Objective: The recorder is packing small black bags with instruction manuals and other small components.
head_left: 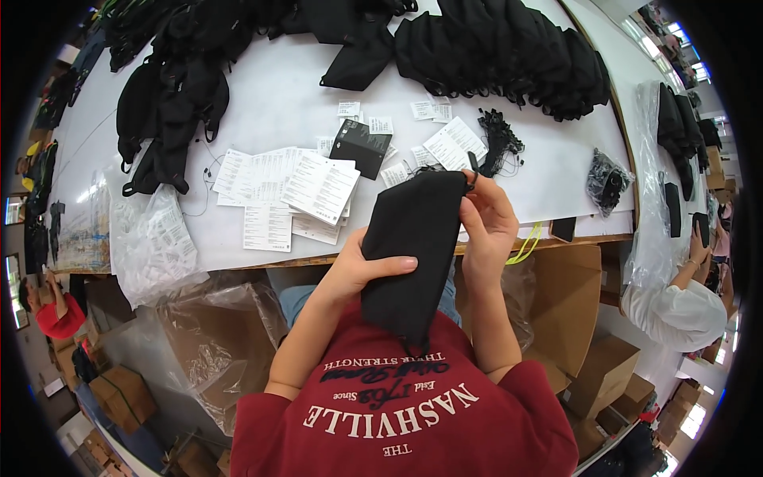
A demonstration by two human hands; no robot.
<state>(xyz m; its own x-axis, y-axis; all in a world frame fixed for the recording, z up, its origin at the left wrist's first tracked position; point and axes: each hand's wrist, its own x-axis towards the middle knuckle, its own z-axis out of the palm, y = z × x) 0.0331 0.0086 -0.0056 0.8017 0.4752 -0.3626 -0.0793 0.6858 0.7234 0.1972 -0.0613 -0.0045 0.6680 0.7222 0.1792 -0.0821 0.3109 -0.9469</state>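
A flat black fabric pouch is held up before my chest, over the table's near edge. My left hand grips its left side, thumb lying across the front and the other fingers behind it. At the pouch's upper right corner, the fingers of my right hand pinch a small black loop or cord. What exactly sits between those fingertips is too small to make out. Just beyond the pouch lie a black printed card, stacks of white printed leaflets and a bundle of black tag strings.
Black bags and pouches are heaped along the white table's far side, with more black bags at left. A clear plastic bag of labels hangs over the near edge. Cardboard boxes stand below at right. Other people work at both sides.
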